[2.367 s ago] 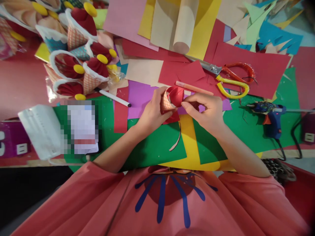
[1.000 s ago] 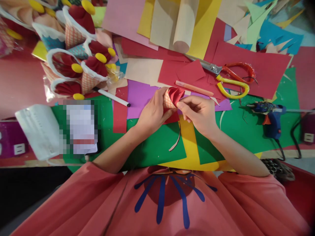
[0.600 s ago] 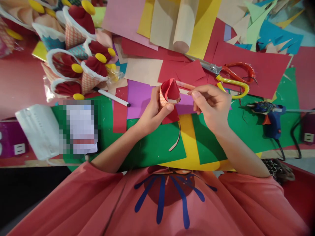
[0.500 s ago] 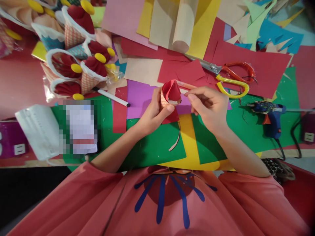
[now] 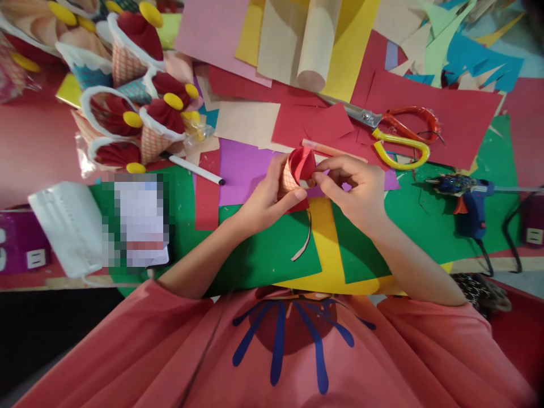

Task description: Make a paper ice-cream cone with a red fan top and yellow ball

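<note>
In front of my chest, my left hand (image 5: pixel 274 195) is wrapped round a small checked paper cone (image 5: pixel 291 177) with its open end facing up. Folded red paper (image 5: pixel 304 163) stands inside it. My right hand (image 5: pixel 357 190) pinches at the cone's right edge, thumb and index finger closed against the red paper; the exact spot is partly covered by the fingertips. A pale orange stick-like roll (image 5: pixel 325 148) lies just behind the hands. Below the cone, a thin dark-and-pale strip (image 5: pixel 304 246) curls on the green sheet (image 5: pixel 255 255).
Large scissors (image 5: pixel 393 127) lie behind my right hand. At the right is a blue glue gun (image 5: pixel 471 209) with its cord. Several finished cones (image 5: pixel 164 127) cluster at the left, near a marker (image 5: pixel 195 169), a blurred phone (image 5: pixel 142 221) and a white box-like device (image 5: pixel 68 226). Paper scraps (image 5: pixel 476 62) fill the back.
The cone has shifted slightly right and down with my left hand. My right hand has come in from beside it, and its fingertips now meet the cone's edge.
</note>
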### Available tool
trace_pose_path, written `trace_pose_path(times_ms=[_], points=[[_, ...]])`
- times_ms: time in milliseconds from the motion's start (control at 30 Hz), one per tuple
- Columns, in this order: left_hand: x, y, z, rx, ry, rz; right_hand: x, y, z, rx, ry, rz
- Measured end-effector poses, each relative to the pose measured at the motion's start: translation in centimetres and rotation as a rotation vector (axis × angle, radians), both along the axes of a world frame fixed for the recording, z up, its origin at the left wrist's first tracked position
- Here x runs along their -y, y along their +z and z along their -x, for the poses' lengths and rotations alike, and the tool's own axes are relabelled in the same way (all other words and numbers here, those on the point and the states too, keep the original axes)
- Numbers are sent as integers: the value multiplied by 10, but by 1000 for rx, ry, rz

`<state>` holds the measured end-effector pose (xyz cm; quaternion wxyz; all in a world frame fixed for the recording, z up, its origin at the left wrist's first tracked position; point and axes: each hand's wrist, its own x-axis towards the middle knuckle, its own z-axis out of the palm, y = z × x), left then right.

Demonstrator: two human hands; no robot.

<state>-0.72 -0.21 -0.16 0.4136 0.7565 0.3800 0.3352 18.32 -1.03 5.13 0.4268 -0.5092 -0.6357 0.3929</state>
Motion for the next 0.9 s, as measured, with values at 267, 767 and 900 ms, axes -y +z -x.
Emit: trace_pose_path(times_ms=[267,767,900], points=[[-1,3,-1,53,22,29,-2,4,-3,-37,103,11],[-3,4,1,10,23,-10,-5,6,-9,-77,232,121],[-4,1,1,15,27,-32,-4,4,-8,-105,215,133]])
